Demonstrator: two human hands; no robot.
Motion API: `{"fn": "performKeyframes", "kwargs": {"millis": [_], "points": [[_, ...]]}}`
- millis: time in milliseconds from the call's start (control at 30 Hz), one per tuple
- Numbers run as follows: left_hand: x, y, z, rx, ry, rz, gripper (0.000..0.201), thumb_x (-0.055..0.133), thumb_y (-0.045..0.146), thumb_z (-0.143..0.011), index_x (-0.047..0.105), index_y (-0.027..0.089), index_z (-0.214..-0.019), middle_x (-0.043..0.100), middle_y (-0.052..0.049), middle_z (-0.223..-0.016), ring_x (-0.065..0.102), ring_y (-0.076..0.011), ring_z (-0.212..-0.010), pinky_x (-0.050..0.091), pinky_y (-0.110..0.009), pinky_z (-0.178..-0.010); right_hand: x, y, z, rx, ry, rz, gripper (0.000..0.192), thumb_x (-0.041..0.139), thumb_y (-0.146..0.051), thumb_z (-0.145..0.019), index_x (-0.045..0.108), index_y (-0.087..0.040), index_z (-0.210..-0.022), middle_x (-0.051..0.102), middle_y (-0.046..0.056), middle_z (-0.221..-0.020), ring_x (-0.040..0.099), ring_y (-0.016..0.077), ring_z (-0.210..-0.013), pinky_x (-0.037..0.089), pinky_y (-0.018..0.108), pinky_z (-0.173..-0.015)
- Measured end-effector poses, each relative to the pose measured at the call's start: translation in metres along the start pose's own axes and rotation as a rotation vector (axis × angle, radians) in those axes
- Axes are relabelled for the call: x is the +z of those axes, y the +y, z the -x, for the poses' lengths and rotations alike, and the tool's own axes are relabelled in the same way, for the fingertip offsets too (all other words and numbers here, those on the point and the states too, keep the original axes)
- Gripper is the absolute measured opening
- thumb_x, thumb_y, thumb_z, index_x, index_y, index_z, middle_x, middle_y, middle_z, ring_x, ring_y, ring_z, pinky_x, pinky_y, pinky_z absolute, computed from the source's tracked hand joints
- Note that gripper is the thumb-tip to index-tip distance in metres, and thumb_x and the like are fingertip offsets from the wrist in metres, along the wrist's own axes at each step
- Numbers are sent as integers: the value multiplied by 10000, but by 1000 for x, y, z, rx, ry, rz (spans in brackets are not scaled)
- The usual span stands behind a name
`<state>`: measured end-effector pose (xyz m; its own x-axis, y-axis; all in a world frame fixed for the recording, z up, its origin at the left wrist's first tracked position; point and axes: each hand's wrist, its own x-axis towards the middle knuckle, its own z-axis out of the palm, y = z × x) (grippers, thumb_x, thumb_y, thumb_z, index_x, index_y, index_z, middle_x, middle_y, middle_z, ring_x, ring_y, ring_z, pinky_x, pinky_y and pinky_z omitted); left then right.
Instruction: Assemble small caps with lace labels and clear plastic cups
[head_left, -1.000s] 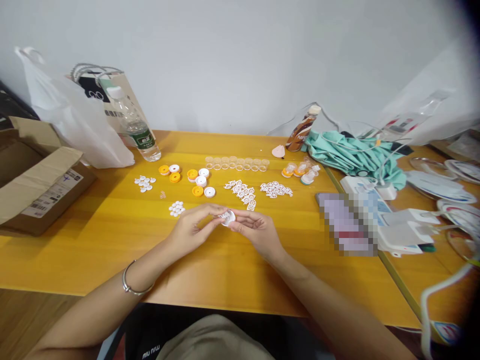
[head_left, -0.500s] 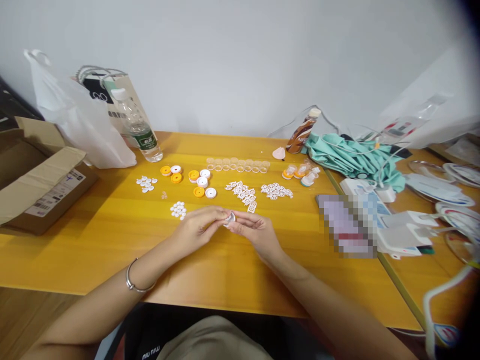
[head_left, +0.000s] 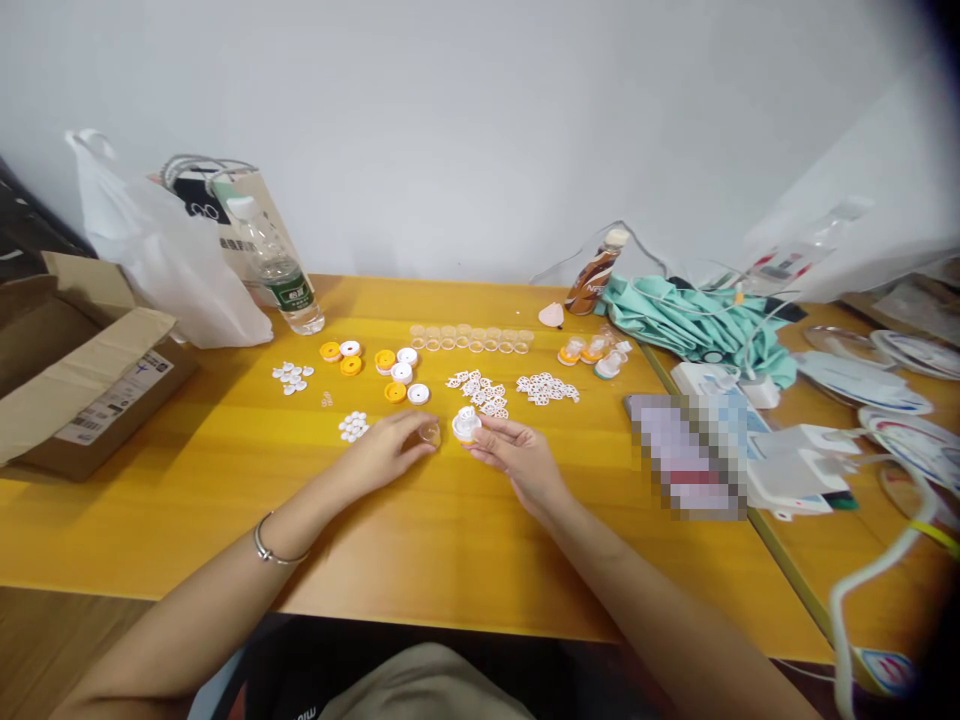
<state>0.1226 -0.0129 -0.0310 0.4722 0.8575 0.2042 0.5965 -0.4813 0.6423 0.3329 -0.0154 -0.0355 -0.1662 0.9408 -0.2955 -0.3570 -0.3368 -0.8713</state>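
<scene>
My left hand (head_left: 397,443) pinches a small clear plastic cup (head_left: 430,432) at its fingertips. Close beside it, my right hand (head_left: 519,455) grips a round white-and-orange plastic cap (head_left: 466,427), whose raised white middle faces up. The cup and the cap are apart. Ahead of my hands lie flat white lattice pieces (head_left: 480,390) and another heap of lattice pieces (head_left: 547,388). Left of them are orange and white cap rings (head_left: 395,392). Small white discs (head_left: 354,427) lie by my left hand, with more white discs (head_left: 292,377) beyond.
A double row of clear cups (head_left: 472,340) stands farther back. Capped assemblies (head_left: 592,350), a brown drink bottle (head_left: 596,272) and green cloth (head_left: 697,320) are to the right. A phone (head_left: 682,455) lies near a power strip (head_left: 720,400). Left are a water bottle (head_left: 289,290) and cardboard box (head_left: 90,380).
My hands have moved apart. The white-and-orange cap now shows upright in my right hand, and the clear cup shows separately in my left. The view has shifted slightly.
</scene>
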Motion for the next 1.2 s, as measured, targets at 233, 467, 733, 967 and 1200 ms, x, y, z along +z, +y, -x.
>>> {"fn": "performKeyframes", "kwargs": {"millis": [233, 467, 733, 967, 1200], "points": [[-2, 21, -2, 11, 342, 619, 361, 580, 230, -843, 447, 211, -1179, 641, -61, -988, 615, -154, -913, 477, -314, -848, 2, 1, 2, -27, -80, 109, 338, 820, -286, -552, 731, -205, -868, 748, 25, -787, 701, 149, -687, 570, 302, -752], [4, 21, 2, 79, 302, 513, 345, 611, 173, -815, 485, 198, -1135, 625, -83, -1029, 624, -179, -938, 484, -342, -880, 2, 4, 3, -21, -116, 104, 346, 825, -301, -526, 731, -206, -845, 746, 17, -774, 695, 145, -670, 570, 330, -759], [6, 22, 5, 68, 261, 345, 351, 631, 202, -803, 529, 208, -1139, 647, -72, -1019, 625, -173, -931, 503, -332, -871, 3, 2, 7, -30, -153, 159, 341, 810, -304, -539, 718, -207, -853, 736, -4, -733, 682, 137, -642, 561, 342, -754], [8, 23, 6, 62, 234, 358, 357, 605, 234, -823, 523, 206, -1169, 655, -73, -1022, 639, -172, -925, 528, -330, -856, 7, 1, 13, -147, -181, 256, 418, 823, -249, -507, 687, -215, -900, 735, -9, -738, 694, 159, -704, 544, 329, -782], [7, 25, 7, 85, 221, 263, 361, 617, 233, -815, 549, 215, -1169, 656, -63, -1042, 627, -164, -933, 509, -331, -881, 9, 3, 16, -214, -136, 329, 365, 802, -285, -555, 696, -198, -893, 737, 16, -774, 690, 166, -712, 551, 322, -770]]}}
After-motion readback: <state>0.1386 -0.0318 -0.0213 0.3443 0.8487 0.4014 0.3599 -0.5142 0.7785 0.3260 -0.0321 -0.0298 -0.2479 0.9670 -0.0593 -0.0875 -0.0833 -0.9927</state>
